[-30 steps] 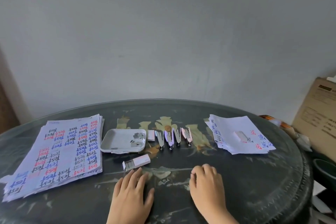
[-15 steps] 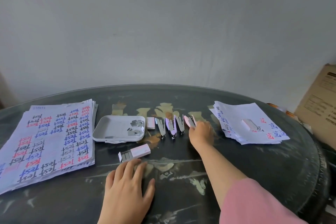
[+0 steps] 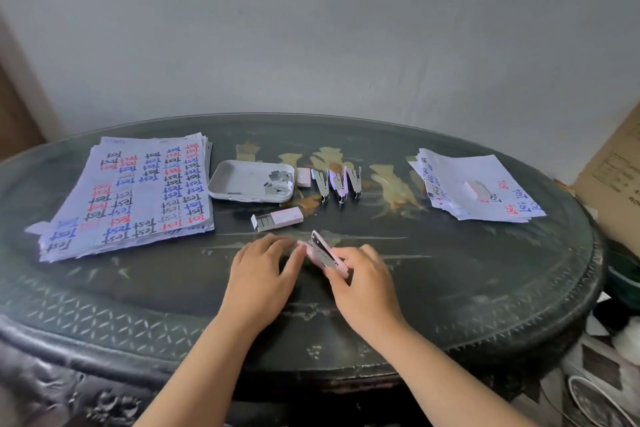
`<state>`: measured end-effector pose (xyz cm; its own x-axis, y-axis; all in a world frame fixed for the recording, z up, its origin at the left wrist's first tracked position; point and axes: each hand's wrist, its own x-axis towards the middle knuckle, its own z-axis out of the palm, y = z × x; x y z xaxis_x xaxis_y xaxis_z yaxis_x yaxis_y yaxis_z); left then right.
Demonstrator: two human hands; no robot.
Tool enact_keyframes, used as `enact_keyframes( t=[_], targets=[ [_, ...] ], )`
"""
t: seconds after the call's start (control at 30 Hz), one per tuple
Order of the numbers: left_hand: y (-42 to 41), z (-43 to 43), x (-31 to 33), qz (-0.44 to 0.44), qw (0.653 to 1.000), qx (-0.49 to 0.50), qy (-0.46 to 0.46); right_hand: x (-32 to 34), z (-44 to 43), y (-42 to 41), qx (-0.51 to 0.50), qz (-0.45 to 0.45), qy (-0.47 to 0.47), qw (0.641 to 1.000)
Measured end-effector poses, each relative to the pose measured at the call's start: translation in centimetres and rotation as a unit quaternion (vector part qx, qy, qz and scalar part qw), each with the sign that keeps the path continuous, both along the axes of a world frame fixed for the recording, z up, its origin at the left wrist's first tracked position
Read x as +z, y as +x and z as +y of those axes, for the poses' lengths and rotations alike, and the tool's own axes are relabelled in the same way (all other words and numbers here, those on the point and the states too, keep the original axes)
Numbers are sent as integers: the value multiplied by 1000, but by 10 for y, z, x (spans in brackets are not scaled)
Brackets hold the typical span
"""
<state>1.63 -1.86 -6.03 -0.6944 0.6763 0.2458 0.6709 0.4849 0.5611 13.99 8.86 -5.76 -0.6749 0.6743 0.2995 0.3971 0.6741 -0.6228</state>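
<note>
Paper stack (image 3: 131, 198), white tray (image 3: 221, 184) and three staplers (image 3: 338, 185) lie on table (image 3: 485, 270).

Looks like a home room: ornate dark table (image 3: 519, 305) against plain wall (image 3: 311, 28), cardboard box (image 3: 613, 177), clutter alongside.

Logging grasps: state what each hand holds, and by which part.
Right hand grips the pink stapler by its near end. Left hand touches its far end; whether it pinches it is unclear.
</note>
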Motion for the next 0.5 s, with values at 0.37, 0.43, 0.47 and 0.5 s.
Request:
enact_keyframes(
  t=[0.37,0.43,0.47,0.5],
  targets=[
    [4,-16,7,-135,984,34,114,10,-25,-10,14,-1,-133,991],
    [4,-18,10,-160,978,27,129,20,-19,-17,-3,-5,-214,977],
    [4,-18,11,-178,974,18,140,25,-15,-21,-12,-8,-240,971],
    [4,-18,12,-201,968,5,153,28,-12,-25,-16,-9,-260,965]
  ],
)
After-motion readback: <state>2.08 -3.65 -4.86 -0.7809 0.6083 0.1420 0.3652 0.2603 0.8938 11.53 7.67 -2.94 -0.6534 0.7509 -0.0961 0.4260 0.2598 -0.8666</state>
